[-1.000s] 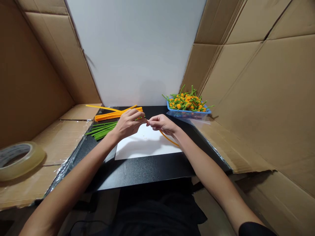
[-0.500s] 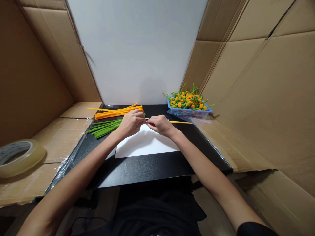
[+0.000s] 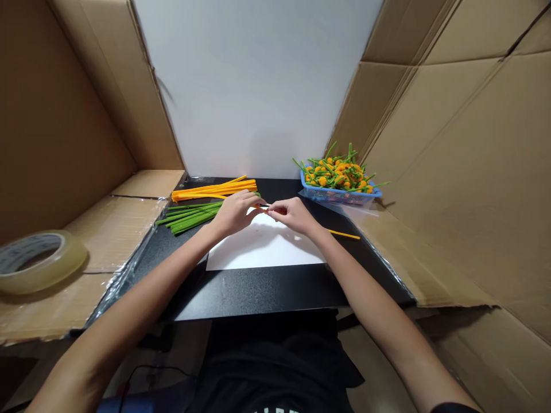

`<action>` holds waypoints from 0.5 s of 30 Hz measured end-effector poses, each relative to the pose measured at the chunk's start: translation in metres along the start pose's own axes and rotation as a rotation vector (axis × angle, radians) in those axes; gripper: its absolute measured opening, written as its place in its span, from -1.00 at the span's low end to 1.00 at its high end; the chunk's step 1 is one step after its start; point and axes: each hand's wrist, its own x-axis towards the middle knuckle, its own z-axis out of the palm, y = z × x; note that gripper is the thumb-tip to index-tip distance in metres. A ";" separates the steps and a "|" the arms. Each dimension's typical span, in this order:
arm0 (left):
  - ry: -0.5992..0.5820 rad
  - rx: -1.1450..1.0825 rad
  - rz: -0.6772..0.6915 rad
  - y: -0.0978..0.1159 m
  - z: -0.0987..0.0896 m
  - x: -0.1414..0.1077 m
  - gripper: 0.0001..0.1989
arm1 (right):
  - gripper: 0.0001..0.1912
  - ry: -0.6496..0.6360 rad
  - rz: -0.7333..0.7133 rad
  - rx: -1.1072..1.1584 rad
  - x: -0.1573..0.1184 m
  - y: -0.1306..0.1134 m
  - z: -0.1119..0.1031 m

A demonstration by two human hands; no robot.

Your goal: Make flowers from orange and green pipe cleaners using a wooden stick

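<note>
Both hands meet above a white sheet (image 3: 267,249), their fingertips pinched close together. My left hand (image 3: 237,213) is closed on an orange pipe cleaner (image 3: 262,209), a short stretch of which shows between the fingers. Closed on the same pipe cleaner is my right hand (image 3: 295,214), thumb and forefinger together. An orange length (image 3: 344,234) sticks out to the right from behind my right wrist; whether it is the same piece is hidden. Green pipe cleaners (image 3: 193,218) lie left of my left hand, and a bundle of orange pipe cleaners (image 3: 215,190) lies behind them.
At the back right, a blue basket (image 3: 344,197) holds orange balls with green stems (image 3: 340,172). A roll of clear tape (image 3: 41,261) rests on cardboard at the left. Cardboard walls (image 3: 465,160) flank the black tabletop (image 3: 258,292), with a white panel (image 3: 258,86) behind.
The view has shifted slightly. My fingers have changed their hold, and orange now shows between them where a pale stick showed. The orange length at right hangs lower and farther right.
</note>
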 end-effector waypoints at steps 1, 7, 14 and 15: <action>0.013 -0.005 0.005 0.000 0.000 -0.001 -0.88 | -0.74 -0.009 0.025 0.030 0.000 -0.001 -0.001; 0.010 0.081 0.140 0.002 -0.002 0.000 -0.83 | -0.74 -0.046 0.051 0.091 0.000 -0.005 -0.004; -0.058 0.120 0.150 0.004 -0.001 -0.001 -0.83 | -0.76 -0.055 -0.028 0.006 -0.001 -0.004 -0.005; -0.063 0.114 0.144 0.004 -0.001 -0.001 -0.84 | -0.76 -0.061 -0.037 0.006 -0.001 -0.004 -0.005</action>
